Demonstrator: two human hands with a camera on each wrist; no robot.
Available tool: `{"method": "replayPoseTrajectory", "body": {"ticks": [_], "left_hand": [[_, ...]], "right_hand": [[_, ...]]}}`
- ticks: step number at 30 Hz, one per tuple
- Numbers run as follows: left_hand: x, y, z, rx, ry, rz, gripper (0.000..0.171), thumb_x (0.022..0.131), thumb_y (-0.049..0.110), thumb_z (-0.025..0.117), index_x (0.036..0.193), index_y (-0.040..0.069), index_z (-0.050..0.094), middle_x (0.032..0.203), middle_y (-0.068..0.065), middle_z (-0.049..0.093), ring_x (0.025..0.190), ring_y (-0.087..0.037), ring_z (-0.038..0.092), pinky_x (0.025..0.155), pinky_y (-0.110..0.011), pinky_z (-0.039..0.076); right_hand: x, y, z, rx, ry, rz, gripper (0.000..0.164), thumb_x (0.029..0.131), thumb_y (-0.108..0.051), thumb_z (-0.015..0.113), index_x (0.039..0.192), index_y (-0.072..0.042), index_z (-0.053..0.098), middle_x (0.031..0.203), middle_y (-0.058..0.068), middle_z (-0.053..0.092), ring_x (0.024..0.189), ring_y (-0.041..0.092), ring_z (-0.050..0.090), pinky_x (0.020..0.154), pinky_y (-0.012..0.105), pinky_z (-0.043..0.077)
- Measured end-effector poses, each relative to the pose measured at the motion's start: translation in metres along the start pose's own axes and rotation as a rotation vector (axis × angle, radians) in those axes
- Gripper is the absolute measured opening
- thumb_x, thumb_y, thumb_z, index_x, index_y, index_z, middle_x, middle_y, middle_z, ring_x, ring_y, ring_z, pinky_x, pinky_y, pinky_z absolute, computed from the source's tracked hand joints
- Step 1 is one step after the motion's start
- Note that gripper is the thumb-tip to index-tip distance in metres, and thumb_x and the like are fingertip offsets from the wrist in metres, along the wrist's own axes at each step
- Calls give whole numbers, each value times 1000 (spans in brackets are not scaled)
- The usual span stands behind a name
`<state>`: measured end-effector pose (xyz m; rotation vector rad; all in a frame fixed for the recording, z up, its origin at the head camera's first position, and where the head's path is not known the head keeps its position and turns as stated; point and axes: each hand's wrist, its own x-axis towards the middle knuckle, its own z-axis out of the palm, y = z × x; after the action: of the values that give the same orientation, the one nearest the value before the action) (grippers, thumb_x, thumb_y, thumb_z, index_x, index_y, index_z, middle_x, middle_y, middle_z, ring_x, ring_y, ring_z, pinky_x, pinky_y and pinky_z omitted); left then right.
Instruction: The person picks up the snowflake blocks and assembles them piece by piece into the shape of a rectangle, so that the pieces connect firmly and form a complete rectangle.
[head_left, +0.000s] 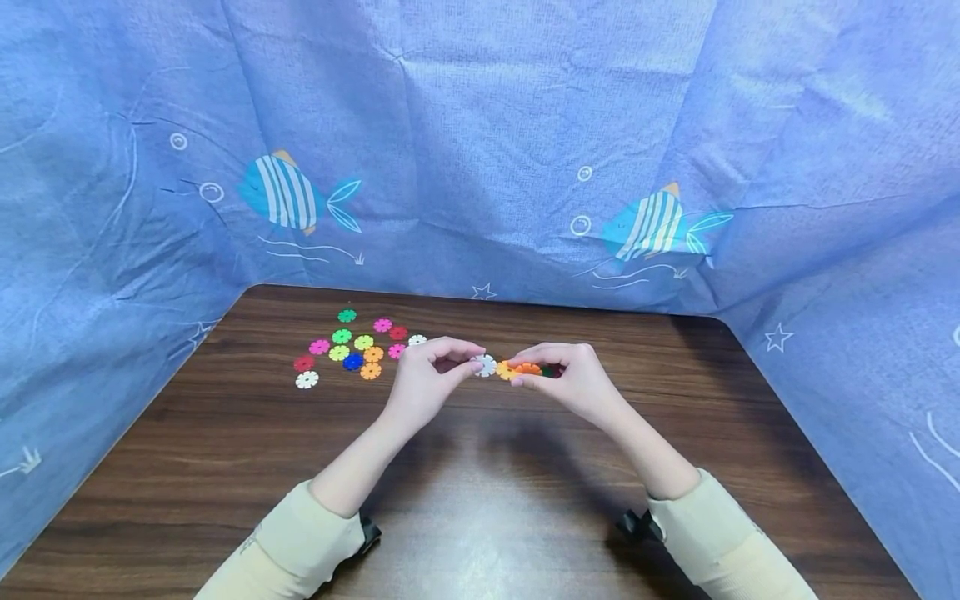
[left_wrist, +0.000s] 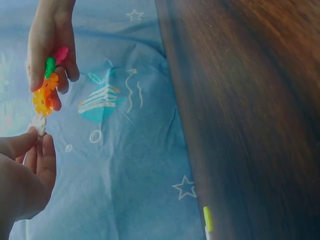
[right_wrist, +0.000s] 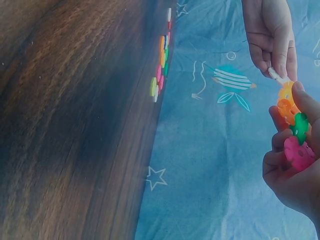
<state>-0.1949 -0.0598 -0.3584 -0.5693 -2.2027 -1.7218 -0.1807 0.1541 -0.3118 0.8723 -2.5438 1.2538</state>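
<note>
Between thumb and fingers, my left hand (head_left: 423,379) pinches a white notched snowflake disc (head_left: 487,365). My right hand (head_left: 581,379) grips a short chain of joined discs. In the right wrist view the chain runs from a yellow-orange disc (right_wrist: 286,93) through an orange disc (right_wrist: 287,111) and a green disc (right_wrist: 300,127) to a pink disc (right_wrist: 298,154). The white disc's edge meets the yellow-orange disc; whether their notches are locked cannot be told. Both hands are raised over the table, and fingers partly hide the chain in the head view.
Several loose discs in white, red, pink, green, yellow, orange and blue lie on the wooden table (head_left: 480,483), left of my hands; among them are a blue disc (head_left: 352,362) and a green disc (head_left: 347,316). A blue fish-print cloth (head_left: 480,167) stands behind and at both sides.
</note>
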Motion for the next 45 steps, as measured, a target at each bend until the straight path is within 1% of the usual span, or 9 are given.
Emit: {"method": "replayPoseTrajectory", "body": {"ticks": [6, 11, 18, 23, 30, 35, 37, 42, 45], "left_hand": [[-1, 1, 0, 22, -15, 23, 14, 80, 18, 76, 94, 14, 75, 88, 1, 73, 74, -10, 65, 65, -25, 54], [-2, 1, 2, 17, -12, 20, 13, 80, 16, 76, 93, 14, 75, 87, 1, 73, 72, -9, 65, 63, -25, 55], [-3, 1, 9, -11, 23, 14, 14, 79, 18, 77, 92, 12, 76, 86, -2, 74, 71, -11, 67, 62, -24, 55], [-4, 3, 13, -44, 61, -9, 15, 78, 14, 77, 91, 8, 76, 86, -6, 74, 72, -17, 68, 63, -22, 54], [-11, 24, 12, -73, 52, -44, 14, 79, 1, 74, 92, -4, 73, 86, -16, 72, 73, -30, 69, 61, -19, 53], [-13, 33, 9, -60, 32, -51, 14, 79, 1, 74, 92, -5, 73, 83, -17, 72, 71, -31, 68, 58, -17, 51], [-13, 32, 7, -47, 19, -53, 14, 79, 2, 74, 92, -3, 73, 84, -16, 72, 72, -29, 68, 60, -19, 52], [-6, 4, 5, -16, -36, -45, 19, 81, 13, 75, 98, 5, 73, 91, -8, 73, 78, -17, 68, 68, -24, 55], [-2, -6, 0, 0, -57, -32, 22, 81, 18, 75, 102, 10, 73, 95, -4, 73, 82, -15, 68, 72, -25, 55]], "right_hand": [[1, 13, 4, 22, -6, 5, 21, 77, -9, 78, 97, -5, 74, 95, 7, 72, 87, 15, 66, 64, 21, 50], [1, 33, 7, 31, -14, 10, 21, 77, -19, 78, 97, -14, 75, 93, -2, 72, 83, 10, 64, 60, 22, 48], [-1, 35, 8, 69, 2, -40, 18, 78, -21, 77, 95, -17, 75, 93, -4, 72, 86, 9, 66, 65, 24, 53], [-3, 35, 10, 124, 17, -7, 17, 78, -20, 77, 94, -16, 75, 93, -3, 72, 88, 10, 66, 67, 25, 53], [-4, 37, 15, 127, 34, -14, 16, 77, -16, 78, 93, -17, 76, 91, -3, 72, 87, 10, 66, 64, 25, 52], [-5, 41, 18, 109, 21, -16, 16, 78, -18, 78, 94, -20, 75, 90, -6, 72, 82, 9, 65, 57, 22, 48], [-6, 41, 18, 105, 14, 2, 16, 78, -24, 78, 94, -21, 75, 89, -7, 72, 78, 9, 63, 56, 22, 47], [-5, 39, 16, 122, -16, 111, 18, 78, -27, 78, 93, -18, 75, 86, -4, 72, 65, 10, 59, 54, 21, 48], [-5, 37, 12, 164, -28, 192, 18, 78, -27, 78, 94, -18, 74, 80, 2, 71, 53, 10, 54, 45, 21, 44]]}}
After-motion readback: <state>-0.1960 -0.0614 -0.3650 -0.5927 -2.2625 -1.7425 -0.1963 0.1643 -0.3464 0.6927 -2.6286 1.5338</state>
